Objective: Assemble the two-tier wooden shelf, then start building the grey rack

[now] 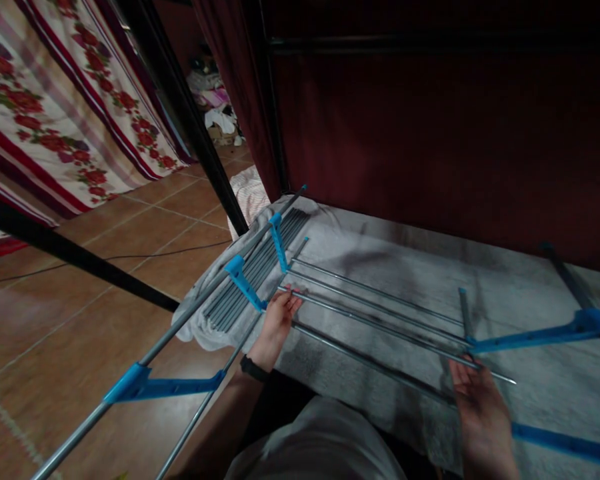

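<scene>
A thin metal rod (365, 317) runs slantwise across the frame of a rack, its far right end sticking out beyond my fingers. My left hand (276, 319), with a dark band at the wrist, pinches this rod near its left end. Near the other end my right hand (477, 393) grips it from below, palm turned up. Two similar thin rods (380, 301) span the rack behind it. A thicker grey tube (365, 360) crosses in front. Blue plastic brackets (247, 287) join the side tubes on the left, and another blue bracket (535, 335) sits at the right.
Several loose grey rods (260, 273) lie bundled on the grey cloth (340, 223) at the left. A dark metal post (190, 120) and bar (80, 253) border the tiled floor (95, 333). Behind hangs a dark red curtain (430, 147); a floral curtain (70, 100) hangs further left.
</scene>
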Demonstrator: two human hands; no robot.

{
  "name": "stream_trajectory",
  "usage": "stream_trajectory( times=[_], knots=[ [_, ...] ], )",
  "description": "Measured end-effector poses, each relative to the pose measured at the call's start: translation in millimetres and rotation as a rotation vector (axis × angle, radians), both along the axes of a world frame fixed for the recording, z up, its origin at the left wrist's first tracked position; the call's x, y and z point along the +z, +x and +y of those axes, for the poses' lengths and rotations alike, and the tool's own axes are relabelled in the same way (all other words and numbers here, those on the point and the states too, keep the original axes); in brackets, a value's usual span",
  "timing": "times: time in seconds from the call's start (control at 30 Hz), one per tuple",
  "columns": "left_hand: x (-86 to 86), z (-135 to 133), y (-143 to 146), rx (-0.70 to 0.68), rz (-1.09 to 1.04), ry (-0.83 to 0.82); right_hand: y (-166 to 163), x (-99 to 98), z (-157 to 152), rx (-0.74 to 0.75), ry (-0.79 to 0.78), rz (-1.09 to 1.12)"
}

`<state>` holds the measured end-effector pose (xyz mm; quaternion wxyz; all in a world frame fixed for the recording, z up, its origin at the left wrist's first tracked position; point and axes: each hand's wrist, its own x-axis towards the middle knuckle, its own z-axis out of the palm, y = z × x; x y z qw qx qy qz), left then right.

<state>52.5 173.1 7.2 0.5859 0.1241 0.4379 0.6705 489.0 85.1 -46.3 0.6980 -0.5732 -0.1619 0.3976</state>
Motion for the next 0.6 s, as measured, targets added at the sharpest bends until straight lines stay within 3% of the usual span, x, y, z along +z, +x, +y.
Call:
stream_trajectory(
  times=[0.13, 0.23, 0.47, 0.6],
  knots=[
    [3.6, -3.2, 1.0, 0.008, -0.077, -0.043, -0.2, 11.6, 0.2, -0.098, -0.083, 0.325],
    [7.0, -6.0, 4.5, 0.002, -0.094, -0.062, -2.7, 17.0, 0.0, -0.11, -0.106, 0.431],
    [12.6, -12.9, 17.8, -0.051, -0.108, -0.095, -29.4, 17.2, 9.9, -0.033, -0.111, 0.362],
    [10.7, -15.7, 23.2, -0.087, -0.104, -0.102, -48.7, 21.2, 7.2, 0.067, -0.082, 0.19]
  ],
)
